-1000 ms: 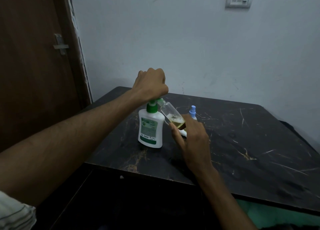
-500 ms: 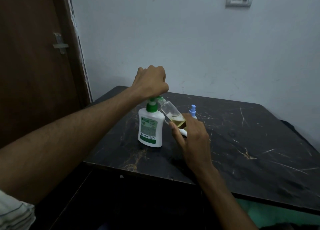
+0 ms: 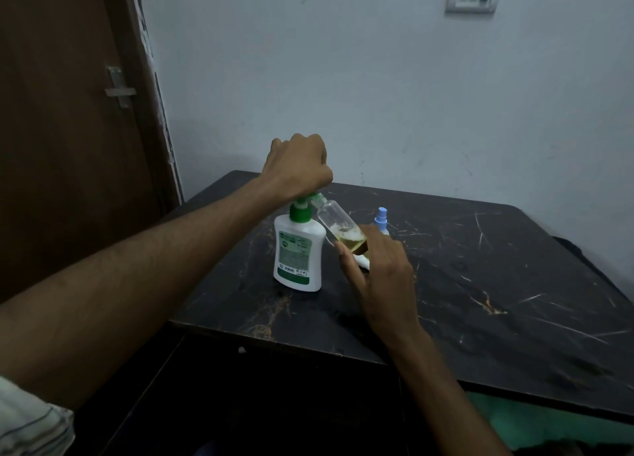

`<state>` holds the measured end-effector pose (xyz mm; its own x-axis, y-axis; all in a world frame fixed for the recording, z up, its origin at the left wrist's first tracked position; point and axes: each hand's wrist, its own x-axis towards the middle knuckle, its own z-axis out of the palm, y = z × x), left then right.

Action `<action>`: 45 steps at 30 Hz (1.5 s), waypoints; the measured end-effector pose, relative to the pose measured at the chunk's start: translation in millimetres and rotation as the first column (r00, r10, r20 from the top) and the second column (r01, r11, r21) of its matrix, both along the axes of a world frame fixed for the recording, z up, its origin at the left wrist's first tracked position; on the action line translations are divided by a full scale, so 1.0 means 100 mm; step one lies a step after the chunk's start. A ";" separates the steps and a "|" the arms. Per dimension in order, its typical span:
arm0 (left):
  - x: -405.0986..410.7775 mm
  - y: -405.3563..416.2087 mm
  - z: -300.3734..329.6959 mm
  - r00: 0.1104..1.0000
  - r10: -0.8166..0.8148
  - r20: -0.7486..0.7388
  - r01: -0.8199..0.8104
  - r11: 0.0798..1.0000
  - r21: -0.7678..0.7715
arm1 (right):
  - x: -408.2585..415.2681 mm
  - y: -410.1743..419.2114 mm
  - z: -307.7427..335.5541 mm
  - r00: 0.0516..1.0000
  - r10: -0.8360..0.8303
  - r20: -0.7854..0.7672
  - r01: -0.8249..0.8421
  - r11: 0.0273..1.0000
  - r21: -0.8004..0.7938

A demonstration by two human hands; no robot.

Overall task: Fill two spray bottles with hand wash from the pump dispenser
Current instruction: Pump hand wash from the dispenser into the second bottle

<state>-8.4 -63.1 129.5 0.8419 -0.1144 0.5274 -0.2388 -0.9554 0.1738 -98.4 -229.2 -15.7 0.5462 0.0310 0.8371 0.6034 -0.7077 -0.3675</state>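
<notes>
Bottle (image 3: 338, 224) light, slick, tilted; right grip (image 3: 380, 273) closed on base, left grip (image 3: 298, 167) pressing pump (image 3: 302, 203) above.

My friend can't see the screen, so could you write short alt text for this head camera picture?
A person's left hand presses the green pump of a white hand wash dispenser while the right hand tilts a small clear bottle, holding a little yellow liquid, up to the spout. They work over a dark marble-patterned table; a blue-capped spray bottle stands behind.
</notes>
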 end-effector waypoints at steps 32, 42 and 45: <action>0.01 0.00 0.01 1.000 0.009 -0.002 -0.009 1.000 -0.007 | 0.01 -0.01 -0.01 1.000 0.009 -0.004 -0.009 1.000 -0.001; -0.01 -0.02 0.02 1.000 -0.002 0.014 0.002 1.000 0.001 | 0.00 -0.01 0.00 1.000 0.005 -0.013 -0.005 1.000 0.002; -0.01 0.00 0.02 1.000 0.005 0.015 -0.006 1.000 0.008 | -0.01 0.00 -0.01 1.000 0.011 -0.017 -0.011 1.000 0.008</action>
<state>-9.4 -63.2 131.3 0.8344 -0.1143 0.5392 -0.2361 -0.9581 0.1623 -99.2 -229.5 -16.3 0.5599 0.0310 0.8280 0.6050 -0.6981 -0.3830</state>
